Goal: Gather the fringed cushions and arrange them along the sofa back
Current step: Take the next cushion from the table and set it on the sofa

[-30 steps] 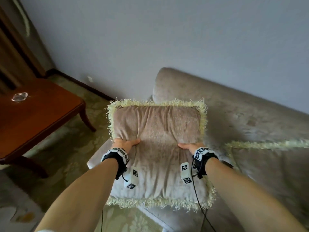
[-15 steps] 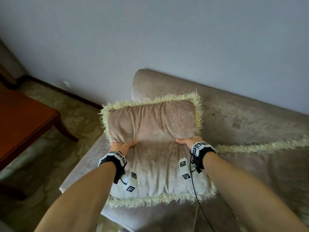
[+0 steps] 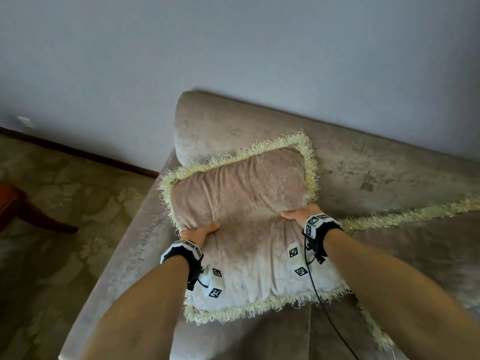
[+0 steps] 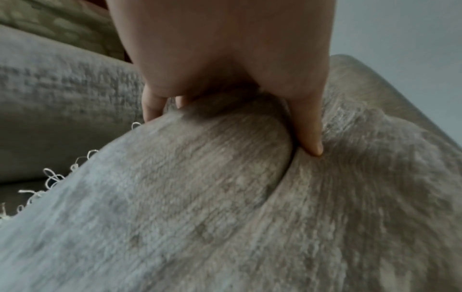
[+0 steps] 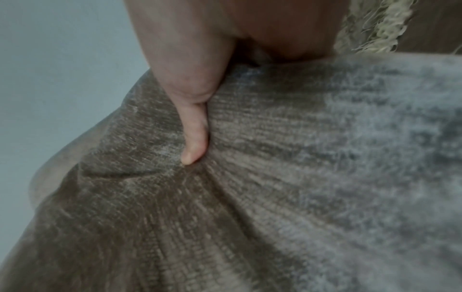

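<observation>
Sofa back (image 3: 376, 162) running along wall. Fringed cushion (image 3: 246, 216) being held at its left end, top edge nearing backrest; placing step judged under way. Next likely needing push back, standing upright, then release. Second cushion (image 3: 415, 255) lying just right. Left hand (image 3: 198, 233), right hand (image 3: 298, 214) gripping cushion sides, thumbs digging in front, arms reaching forward.

Right hand (image 5: 225, 39) close at top of frame, thumb (image 5: 195, 134) pressed into cushion (image 5: 300, 177), fabric puckered in folds round thumb tip. Other fingers hidden behind cushion. Cushion velvety, beige-grey, fills most of view. Pale fringe (image 5: 375, 25) top right. Grey-blue wall (image 5: 50, 59) at left.
</observation>
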